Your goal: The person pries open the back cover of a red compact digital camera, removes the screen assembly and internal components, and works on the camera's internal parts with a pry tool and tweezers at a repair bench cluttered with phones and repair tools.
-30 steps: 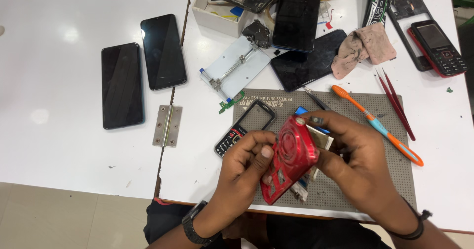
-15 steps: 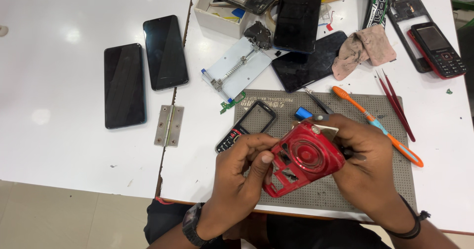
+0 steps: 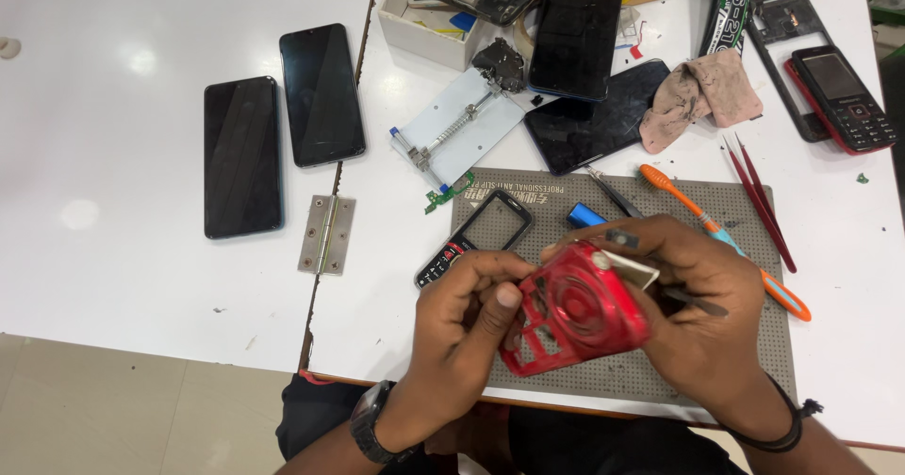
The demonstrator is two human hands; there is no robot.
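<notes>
Red phone housing (image 3: 575, 319): plastic shell with a round ribbed recess and cut-out openings, held tilted above the grey perforated mat (image 3: 754, 230), between both hands. Left hand (image 3: 462, 329): fingers curled against the housing's left edge, thumb pressed on its rim. Right hand (image 3: 702, 319): wrapped around the housing's right side and back, also pinching a thin dark tool (image 3: 693, 301) that juts out to the right; a pale flat part sits at the housing's top right corner under the fingers.

On the mat, just beyond the hands: black keypad phone front (image 3: 476, 235), small blue piece (image 3: 584, 215), orange-handled brush (image 3: 721, 239), red tweezers (image 3: 759, 202).

Further out on the white bench (image 3: 113, 277): metal hinge (image 3: 326, 234), two dark smartphones (image 3: 283, 136) side by side at left, white holding fixture (image 3: 457, 131), dark screen panels (image 3: 589, 79), pink cloth (image 3: 702, 93), red keypad phone (image 3: 844, 98) at far right.
</notes>
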